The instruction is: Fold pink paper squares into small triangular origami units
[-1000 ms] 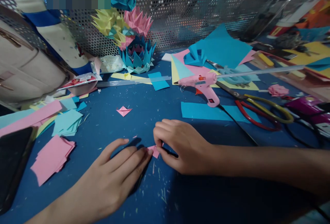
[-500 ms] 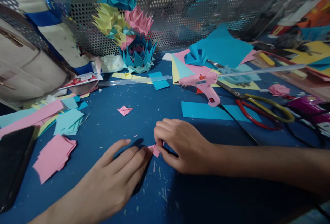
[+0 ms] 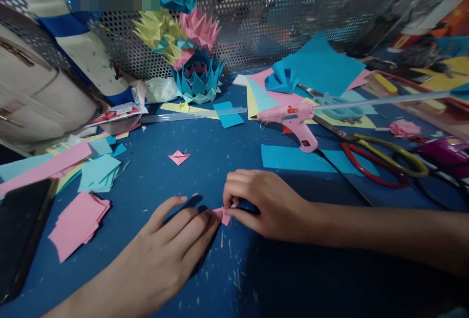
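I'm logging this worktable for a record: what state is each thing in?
Pink paper piece: partly folded, under the left hand's fingertips and pinched by the right hand.
Small pink triangle-pointed piece: folded, lying loose.
Pink paper squares: unfolded, stacked unevenly.
Blue paper strip: lying flat.
Pink glue gun: lying down, stick loaded.
Red-and-yellow-handled scissors: handles parted, blade tips hidden.
Pink paper flower: petals spread.
White-and-blue bottle: capped.

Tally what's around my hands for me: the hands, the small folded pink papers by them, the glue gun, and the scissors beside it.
Hands: 2, left hand and right hand
Folded pink papers: 2, held piece and loose piece
Glue gun: 1
Scissors: 2, red-and-yellow pair and light-blue pair
Total: 7
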`<state>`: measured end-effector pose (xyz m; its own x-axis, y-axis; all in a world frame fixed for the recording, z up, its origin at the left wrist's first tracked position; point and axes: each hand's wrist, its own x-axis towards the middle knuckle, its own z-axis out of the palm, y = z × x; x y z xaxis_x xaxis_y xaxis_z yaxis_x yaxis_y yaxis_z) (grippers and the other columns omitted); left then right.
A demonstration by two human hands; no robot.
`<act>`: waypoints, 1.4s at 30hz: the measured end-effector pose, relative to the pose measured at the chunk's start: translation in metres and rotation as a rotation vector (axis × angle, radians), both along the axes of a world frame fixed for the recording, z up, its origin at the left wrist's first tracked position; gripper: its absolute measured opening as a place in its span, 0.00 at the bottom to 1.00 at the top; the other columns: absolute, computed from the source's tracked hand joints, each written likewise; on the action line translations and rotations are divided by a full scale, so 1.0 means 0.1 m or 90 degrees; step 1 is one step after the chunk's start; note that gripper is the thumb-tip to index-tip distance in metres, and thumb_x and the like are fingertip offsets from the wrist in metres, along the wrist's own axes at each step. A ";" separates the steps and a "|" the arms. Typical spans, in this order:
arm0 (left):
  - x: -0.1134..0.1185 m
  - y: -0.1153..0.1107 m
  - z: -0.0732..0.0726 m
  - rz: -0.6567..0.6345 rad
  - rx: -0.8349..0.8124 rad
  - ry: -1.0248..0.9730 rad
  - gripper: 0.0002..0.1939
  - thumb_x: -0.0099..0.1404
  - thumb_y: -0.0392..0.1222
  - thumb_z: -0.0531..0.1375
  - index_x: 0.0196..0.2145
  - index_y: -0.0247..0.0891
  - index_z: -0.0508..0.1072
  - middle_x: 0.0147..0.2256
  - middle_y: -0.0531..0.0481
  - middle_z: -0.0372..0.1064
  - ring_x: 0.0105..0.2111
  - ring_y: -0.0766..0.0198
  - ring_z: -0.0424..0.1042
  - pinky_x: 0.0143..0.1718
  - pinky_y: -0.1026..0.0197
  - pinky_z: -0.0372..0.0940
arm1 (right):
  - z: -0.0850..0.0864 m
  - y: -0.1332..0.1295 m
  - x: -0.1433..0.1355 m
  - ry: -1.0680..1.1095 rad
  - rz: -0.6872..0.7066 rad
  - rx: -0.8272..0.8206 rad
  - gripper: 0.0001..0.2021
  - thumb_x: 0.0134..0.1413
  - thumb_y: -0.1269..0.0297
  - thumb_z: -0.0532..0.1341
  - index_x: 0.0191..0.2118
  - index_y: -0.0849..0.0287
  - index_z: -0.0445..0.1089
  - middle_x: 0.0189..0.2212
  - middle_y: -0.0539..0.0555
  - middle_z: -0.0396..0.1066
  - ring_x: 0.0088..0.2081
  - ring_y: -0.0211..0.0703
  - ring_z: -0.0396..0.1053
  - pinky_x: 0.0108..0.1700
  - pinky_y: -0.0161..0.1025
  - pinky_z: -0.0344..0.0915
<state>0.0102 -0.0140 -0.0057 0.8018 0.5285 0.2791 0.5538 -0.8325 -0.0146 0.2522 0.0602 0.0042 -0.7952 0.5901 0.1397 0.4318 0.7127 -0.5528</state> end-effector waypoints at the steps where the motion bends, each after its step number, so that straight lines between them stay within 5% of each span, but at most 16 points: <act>1: 0.00 0.00 0.00 0.003 -0.005 -0.004 0.21 0.74 0.34 0.51 0.62 0.28 0.65 0.50 0.44 0.70 0.50 0.56 0.65 0.68 0.48 0.34 | -0.01 0.01 0.01 0.004 0.014 0.031 0.04 0.60 0.71 0.62 0.34 0.58 0.66 0.32 0.48 0.69 0.34 0.37 0.64 0.34 0.36 0.55; 5: 0.03 0.00 0.02 0.015 0.003 -0.021 0.18 0.75 0.33 0.50 0.58 0.28 0.69 0.49 0.44 0.71 0.49 0.57 0.65 0.67 0.48 0.35 | -0.01 0.04 0.08 0.022 0.118 0.305 0.10 0.67 0.64 0.57 0.33 0.58 0.67 0.33 0.49 0.70 0.34 0.39 0.62 0.35 0.39 0.56; 8: 0.05 0.00 0.03 0.015 0.003 -0.029 0.17 0.75 0.34 0.50 0.57 0.28 0.70 0.47 0.45 0.72 0.49 0.57 0.65 0.68 0.49 0.36 | 0.06 0.01 0.10 -0.013 0.174 0.414 0.13 0.70 0.68 0.53 0.32 0.59 0.68 0.31 0.50 0.70 0.33 0.39 0.61 0.32 0.40 0.54; 15: 0.07 0.03 0.07 0.010 -0.016 -0.038 0.16 0.74 0.32 0.51 0.55 0.28 0.71 0.43 0.46 0.72 0.43 0.60 0.67 0.67 0.48 0.39 | 0.20 0.03 0.08 -0.103 0.260 0.369 0.15 0.69 0.73 0.50 0.34 0.61 0.70 0.30 0.53 0.68 0.33 0.42 0.60 0.30 0.42 0.51; 21: 0.09 0.03 0.08 0.022 -0.040 -0.026 0.18 0.73 0.34 0.53 0.58 0.31 0.69 0.44 0.46 0.71 0.44 0.57 0.67 0.64 0.46 0.42 | 0.18 -0.02 0.08 -0.095 0.249 0.408 0.15 0.68 0.70 0.52 0.28 0.60 0.67 0.27 0.51 0.64 0.29 0.41 0.56 0.28 0.42 0.46; 27: 0.13 0.03 0.11 0.029 -0.018 -0.001 0.18 0.72 0.33 0.52 0.57 0.31 0.68 0.41 0.45 0.70 0.42 0.57 0.67 0.62 0.43 0.46 | 0.06 -0.05 0.09 -0.051 0.219 0.436 0.15 0.69 0.67 0.51 0.30 0.60 0.68 0.28 0.51 0.66 0.31 0.40 0.58 0.32 0.41 0.52; 34: 0.12 0.01 0.15 0.021 -0.034 0.000 0.19 0.73 0.32 0.51 0.59 0.31 0.66 0.57 0.41 0.66 0.56 0.53 0.63 0.64 0.43 0.42 | -0.01 0.09 0.19 0.029 0.221 0.436 0.16 0.69 0.63 0.52 0.31 0.59 0.70 0.30 0.50 0.70 0.31 0.39 0.59 0.32 0.40 0.51; 42: 0.09 0.04 0.16 -0.026 -0.064 -0.007 0.20 0.73 0.32 0.49 0.61 0.30 0.63 0.58 0.40 0.67 0.57 0.54 0.64 0.64 0.42 0.41 | -0.01 0.09 0.23 0.020 0.231 0.449 0.17 0.70 0.62 0.51 0.31 0.59 0.71 0.29 0.51 0.68 0.31 0.39 0.58 0.31 0.41 0.49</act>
